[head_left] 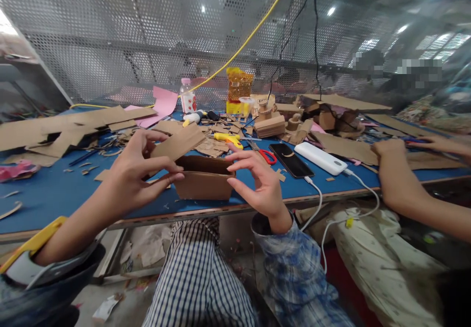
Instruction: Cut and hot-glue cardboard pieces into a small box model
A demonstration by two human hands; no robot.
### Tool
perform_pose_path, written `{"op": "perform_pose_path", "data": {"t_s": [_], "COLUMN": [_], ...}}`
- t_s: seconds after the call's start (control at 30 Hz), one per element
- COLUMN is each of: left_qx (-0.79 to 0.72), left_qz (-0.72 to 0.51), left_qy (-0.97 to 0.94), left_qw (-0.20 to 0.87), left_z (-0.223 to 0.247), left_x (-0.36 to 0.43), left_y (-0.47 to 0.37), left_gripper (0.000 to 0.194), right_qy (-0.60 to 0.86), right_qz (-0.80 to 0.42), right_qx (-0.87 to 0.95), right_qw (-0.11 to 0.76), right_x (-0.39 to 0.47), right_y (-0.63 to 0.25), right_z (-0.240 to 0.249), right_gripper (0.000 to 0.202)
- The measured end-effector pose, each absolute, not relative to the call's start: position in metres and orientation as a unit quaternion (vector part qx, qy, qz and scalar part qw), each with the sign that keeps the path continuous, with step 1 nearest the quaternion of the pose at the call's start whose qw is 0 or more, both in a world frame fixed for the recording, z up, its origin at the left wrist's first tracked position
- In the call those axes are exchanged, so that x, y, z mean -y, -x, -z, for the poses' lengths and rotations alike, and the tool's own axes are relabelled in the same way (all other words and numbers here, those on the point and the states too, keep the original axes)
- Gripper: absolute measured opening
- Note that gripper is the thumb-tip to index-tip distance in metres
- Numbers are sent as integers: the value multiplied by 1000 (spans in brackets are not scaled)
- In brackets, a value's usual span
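A small open-topped cardboard box [204, 186] stands at the front edge of the blue table. My left hand [136, 170] is closed on a flat cardboard piece [180, 141], which slants over the box's left end. The thumb and a finger of that hand meet near the box's left corner. At the box's right end, the thumb and fingertips of my right hand [259, 182] pinch around the edge of the wall. The inside of the box is dark and mostly hidden.
Behind the box lie a yellow glue gun [228, 138], red-handled scissors [268, 157], a black phone [291, 160] and a white power bank [319, 158] with cables. Cardboard scraps [47, 131] spread across the table [91, 199]. A co-worker's arm [401, 185] rests at the right.
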State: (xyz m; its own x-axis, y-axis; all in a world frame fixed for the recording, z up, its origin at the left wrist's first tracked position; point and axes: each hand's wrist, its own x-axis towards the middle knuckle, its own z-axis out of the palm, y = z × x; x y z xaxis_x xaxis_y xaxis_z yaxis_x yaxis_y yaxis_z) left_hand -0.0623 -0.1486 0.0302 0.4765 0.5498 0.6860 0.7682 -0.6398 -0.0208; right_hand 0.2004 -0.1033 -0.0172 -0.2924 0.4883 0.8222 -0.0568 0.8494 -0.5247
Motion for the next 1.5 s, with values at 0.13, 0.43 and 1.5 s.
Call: {"op": "perform_pose_path", "data": {"t_s": [0.13,0.43,1.5], "left_qx": [381,290,313], "left_qz": [295,246,270], "left_qy": [854,916,910], "left_qw": [195,128,-23], "left_z": [-35,-60,-45], "left_x": [149,138,132], "left_y": [67,54,49], "left_gripper": [19,42,33], "right_qy": [159,174,190], "right_qz": [-277,-368,-314], "right_qx": [756,700,738], "right_qw": [571,586,566], "right_x": [99,95,99], "right_y": [-206,-195,-200], "right_z": [22,35,39], "right_gripper": [12,43,30]}}
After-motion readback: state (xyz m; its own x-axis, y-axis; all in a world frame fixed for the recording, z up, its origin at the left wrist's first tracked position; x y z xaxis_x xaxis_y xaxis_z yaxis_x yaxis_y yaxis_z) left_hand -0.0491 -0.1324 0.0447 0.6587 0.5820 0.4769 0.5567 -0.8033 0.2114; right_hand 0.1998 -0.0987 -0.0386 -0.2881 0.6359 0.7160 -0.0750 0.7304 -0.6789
